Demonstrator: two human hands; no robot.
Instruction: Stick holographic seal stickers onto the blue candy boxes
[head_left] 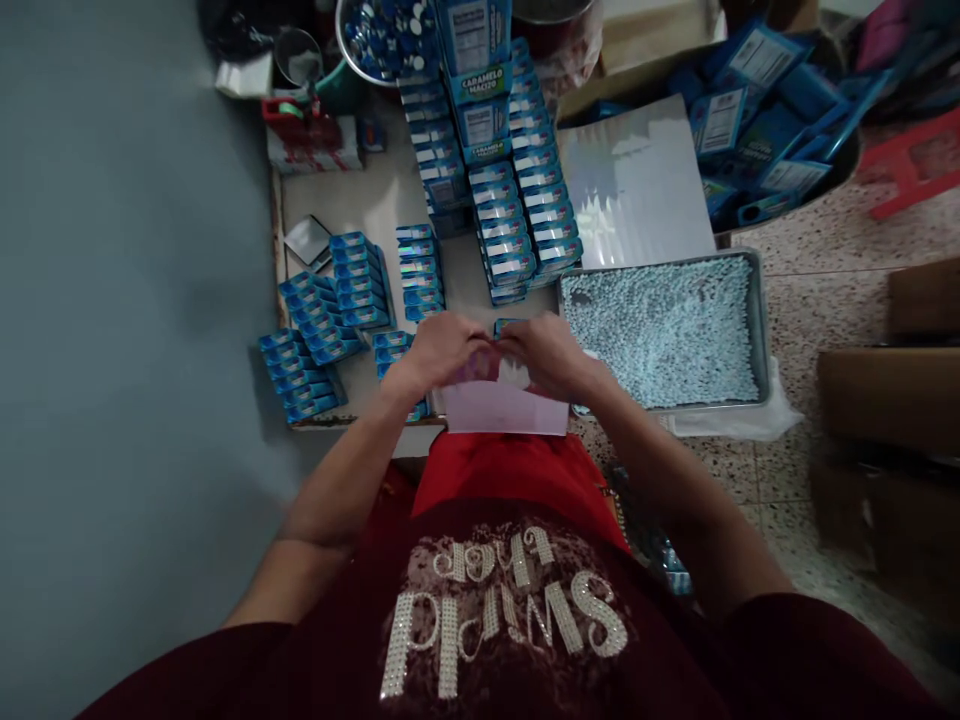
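Note:
My left hand (450,350) and my right hand (546,352) meet over the front edge of the table, fingers bent and pinched together. Between them is a small, blurred pinkish piece (480,368) with a whitish patch; its kind is unclear. Below it lies a pale, flat pinkish-white sheet (506,410) at the table edge. Just beyond my fingertips a small blue box (508,326) shows in part. To the right of my right hand stands a metal tray (762,330) filled with small pale-blue candies (660,330). Rows of small blue boxes (358,280) stand left of my left hand.
Tall stacks of blue candy boxes (517,210) rise at the back. A bowl of blue-and-white pieces (386,40) sits behind them, beside a red tape dispenser (300,125). A large carton of blue packs (772,120) is at back right; brown cartons (892,400) stand farther right.

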